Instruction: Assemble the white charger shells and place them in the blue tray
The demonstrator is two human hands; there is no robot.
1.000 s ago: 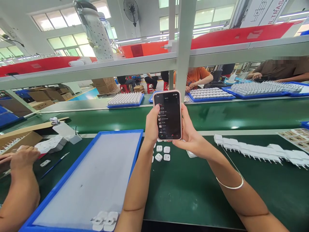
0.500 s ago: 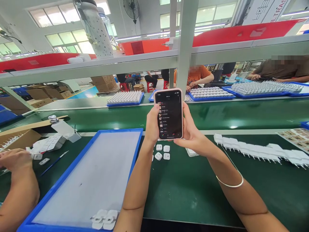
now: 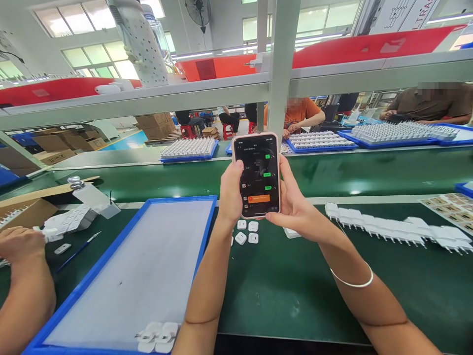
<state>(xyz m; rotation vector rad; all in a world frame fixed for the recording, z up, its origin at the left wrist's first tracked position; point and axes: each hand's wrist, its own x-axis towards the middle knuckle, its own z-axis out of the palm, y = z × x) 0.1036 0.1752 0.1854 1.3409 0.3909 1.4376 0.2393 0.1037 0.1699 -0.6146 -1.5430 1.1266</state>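
A smartphone (image 3: 257,175) in a pale pink case stands upright between my two hands, its dark screen facing me with green and orange message bubbles. My left hand (image 3: 232,192) grips its left edge, thumb over the screen's side. On the opposite edge, my right hand (image 3: 293,202) is closed round the phone, with the thumb at the lower corner. Several small white charger blocks (image 3: 253,238) lie on the green bench just below the phone. To the left is a blue-rimmed tray (image 3: 129,266) with a few white plug pieces (image 3: 157,337) at its near end.
A row of white plug housings (image 3: 391,228) lies at the right. At the far left, another person's hand (image 3: 22,244) is by a cardboard box (image 3: 27,213) and a blue pen-like tool (image 3: 78,252). Beyond the green belt (image 3: 351,175), filled trays (image 3: 190,149) stand before co-workers.
The phone's screen has switched from a list to a chat with green and orange bubbles. Both hands keep their hold. The view has shifted slightly.
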